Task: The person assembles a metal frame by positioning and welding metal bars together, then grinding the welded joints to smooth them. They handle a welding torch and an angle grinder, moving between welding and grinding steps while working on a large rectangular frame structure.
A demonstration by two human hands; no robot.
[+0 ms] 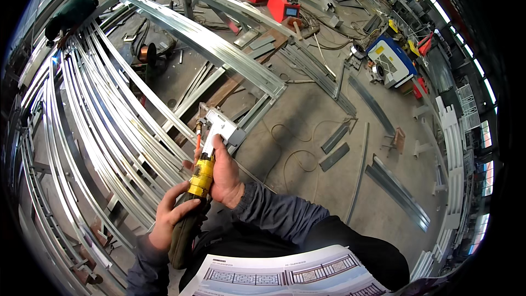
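A handheld welding gun [219, 123] with a white-and-silver head points away from me, above the metal frames. Yellow tape [201, 178] wraps its lower part, and an orange hose [198, 141] runs beside its head. My right hand [226, 176] is closed round the gun from the right, thumb up along the white body. Lower down, my left hand [169, 216] grips the gun's tail, fingers at the bottom of the yellow tape and over a thick dark cable sleeve [183, 238]. The gun's far tip is small and hard to make out.
Long shiny metal tubes [104, 131] fill the left, where another person [71, 16] bends over a bright spark. A metal frame [208, 44] lies ahead. Red machines [282, 5], a blue-and-white machine [392, 60], and loose channels [397, 192] stand or lie right. A printed sheet [285, 274] rests before me.
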